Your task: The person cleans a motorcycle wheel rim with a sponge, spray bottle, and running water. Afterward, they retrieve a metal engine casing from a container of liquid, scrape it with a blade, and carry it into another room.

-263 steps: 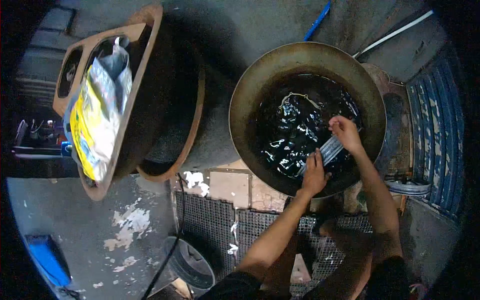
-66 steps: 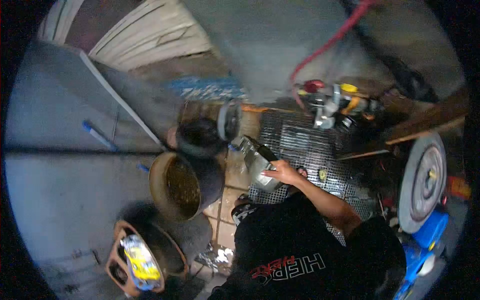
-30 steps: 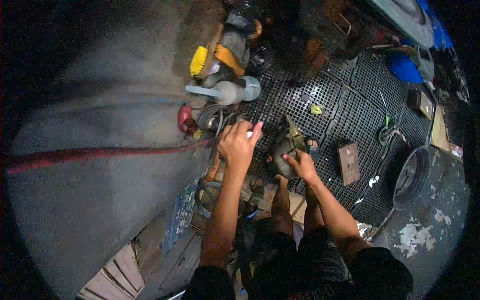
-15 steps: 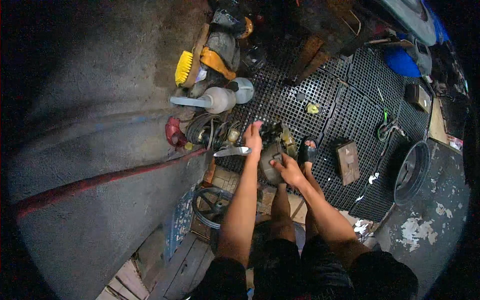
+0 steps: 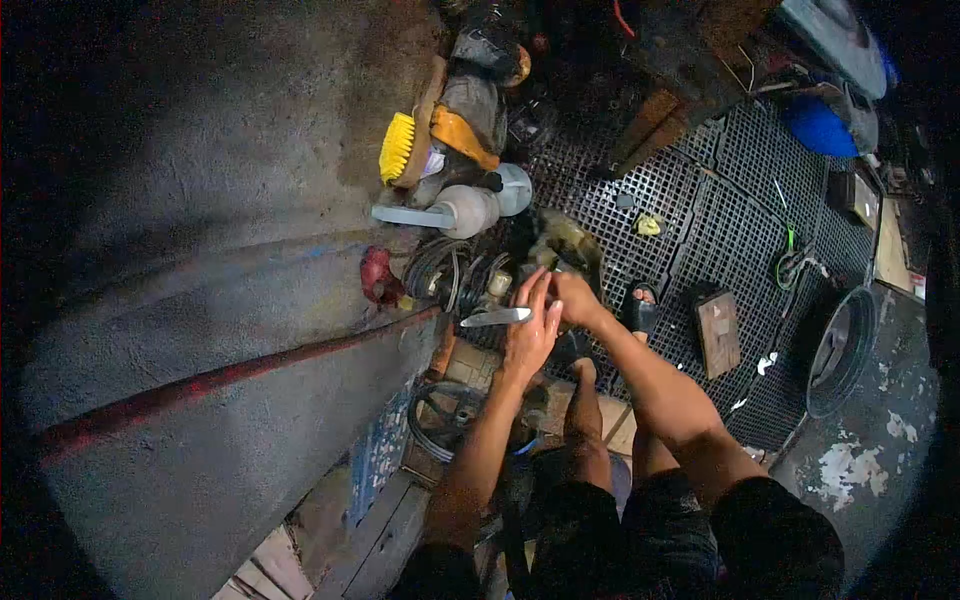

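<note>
My left hand (image 5: 530, 335) has its fingers stretched out and lies against my right hand (image 5: 575, 300). A pale, flat, blade-like piece (image 5: 492, 318) crosses in front of the left hand; the hand does not grip it. The right hand is closed, its fingertips hidden behind the left. Just beyond both hands is a blurred, brownish-yellow dirty part (image 5: 570, 240). Whether the right hand grips that part is hidden. To the left of the hands lie coiled dark cables (image 5: 437, 275).
A yellow-bristled brush (image 5: 397, 148) and a grey bottle (image 5: 468, 210) stand along the wall at left. A brown block (image 5: 717, 335) lies on the black grid mat (image 5: 690, 215). A round black basin (image 5: 845, 350) is at right. A spoked wheel (image 5: 445, 420) sits below the hands.
My hands have come together, the right moving up and left against the left hand. The grey metal part earlier at my right hand no longer shows there. The view has shifted slightly.
</note>
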The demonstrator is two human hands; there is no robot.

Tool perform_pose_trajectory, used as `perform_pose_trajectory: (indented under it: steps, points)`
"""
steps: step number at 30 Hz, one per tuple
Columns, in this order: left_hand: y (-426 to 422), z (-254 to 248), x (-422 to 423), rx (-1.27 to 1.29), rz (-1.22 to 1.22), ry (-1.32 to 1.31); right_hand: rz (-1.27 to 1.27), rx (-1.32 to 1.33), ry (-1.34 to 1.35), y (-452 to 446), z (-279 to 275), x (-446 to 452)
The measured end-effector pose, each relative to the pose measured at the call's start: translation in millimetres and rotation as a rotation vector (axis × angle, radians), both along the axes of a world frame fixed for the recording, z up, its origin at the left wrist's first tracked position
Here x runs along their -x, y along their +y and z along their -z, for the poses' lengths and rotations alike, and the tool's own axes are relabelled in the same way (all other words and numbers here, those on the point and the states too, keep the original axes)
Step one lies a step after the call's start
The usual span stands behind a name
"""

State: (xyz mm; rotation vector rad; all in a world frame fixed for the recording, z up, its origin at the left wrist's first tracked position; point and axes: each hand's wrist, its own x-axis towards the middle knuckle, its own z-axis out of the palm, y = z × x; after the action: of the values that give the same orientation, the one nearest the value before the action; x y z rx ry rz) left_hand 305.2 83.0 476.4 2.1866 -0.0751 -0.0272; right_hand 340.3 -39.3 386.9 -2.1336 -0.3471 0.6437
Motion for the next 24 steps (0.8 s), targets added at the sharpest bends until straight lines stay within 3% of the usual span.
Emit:
perform_pose_trajectory:
  steps: [1, 2, 3, 4, 7, 8, 10, 13, 15, 17, 20, 22, 23, 24]
  points:
    - [2.5, 5.5, -3.7, -0.047, 0.086, -0.011, -0.122, -0.053, -0.180, -1.7, 9.1, 5.4]
    - [6.5, 17.1, -6.3, -0.094, 0.175, -0.023, -0.250, -0.081, -0.092, 1.2, 49.1, 6.4]
    - [9.7, 30.4, -9.7, -0.143, 0.263, -0.036, -0.248, -0.118, -0.101, 3.1, 33.3, 0.4]
    - [9.9, 42.7, -15.1, 0.135, 0.189, 0.076, -0.244, -0.155, -0.111, 9.0, -1.3, -9.4]
    - [16.6, 62.9, -39.8, 0.036, 0.106, 0.490, -0.385, 0.208, -0.057, 27.2, 13.4, -14.7]
    - [25.1, 94.5, -45.6, 0.326, 0.159, 0.770, -0.499, 0.202, -0.190, 34.1, 14.3, -22.9]
    - [27.7, 103.8, -42.1, 0.218, 0.245, 0.561, -0.776, 0.217, -0.381, 36.4, 14.4, -27.4]
    - [24.5, 88.0, -36.2, 0.124, 0.204, 0.436, -0.537, -0.086, -0.060, 27.3, 46.3, -21.0]
    - [10.1, 53.8, -33.3, 0.152, -0.047, 0.590, -0.507, -0.074, 0.040, 18.9, 56.9, -19.6]
    - [6.6, 51.8, -19.1, 0.166, -0.104, 0.561, -0.613, 0.162, 0.023, 7.3, 29.7, -30.6]
    - [-4.0, -1.4, -5.2, 0.136, -0.124, 0.542, -0.485, 0.160, -0.089, -0.7, 33.1, -19.4]
    - [-8.8, -17.4, 14.5, 0.033, -0.133, 0.494, -0.493, 0.075, -0.278, -10.0, 53.0, 0.0]
    - [-13.7, -25.4, 28.5, -0.152, -0.139, 0.486, -0.539, -0.018, -0.440, -9.3, 79.7, 12.7]
    - [-14.2, -30.7, 39.3, -0.124, -0.110, 0.318, -0.579, -0.111, -0.608, -5.7, 93.4, 13.8]
